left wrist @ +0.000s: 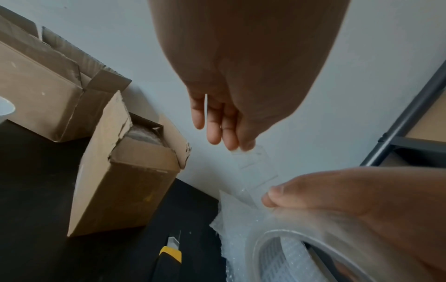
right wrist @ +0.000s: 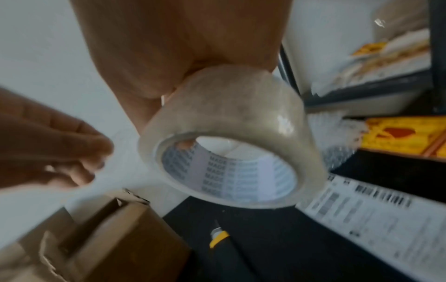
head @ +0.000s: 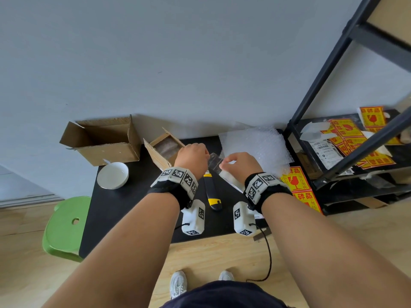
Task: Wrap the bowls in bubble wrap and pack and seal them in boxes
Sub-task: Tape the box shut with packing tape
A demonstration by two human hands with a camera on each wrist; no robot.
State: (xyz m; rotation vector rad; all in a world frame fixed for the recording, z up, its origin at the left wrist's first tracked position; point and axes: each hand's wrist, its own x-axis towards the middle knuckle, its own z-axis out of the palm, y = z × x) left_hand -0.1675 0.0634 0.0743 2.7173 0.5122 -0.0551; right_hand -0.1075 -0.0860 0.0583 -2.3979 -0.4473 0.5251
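My right hand (head: 236, 164) grips a roll of clear packing tape (right wrist: 229, 152) above the black table (head: 124, 210); the thumb lies on the roll's outer face. My left hand (left wrist: 241, 147) pinches the free end of the tape strip (left wrist: 258, 171), which stretches a short way between the two hands. Just left of my left hand stands a small cardboard box (head: 164, 150), its flaps up and a bubble-wrapped bundle (left wrist: 144, 135) inside. A bare white bowl (head: 113, 175) sits at the table's left. Bubble wrap sheets (head: 255, 147) lie behind my right hand.
A larger open cardboard box (head: 104, 141) stands at the back left. A yellow and black utility knife (head: 212, 192), blade out, lies below my hands. A black shelf rack (head: 322, 152) with red and yellow fragile stickers (head: 298, 181) and printed labels (right wrist: 362, 219) is at right. A green stool (head: 66, 227) stands at left.
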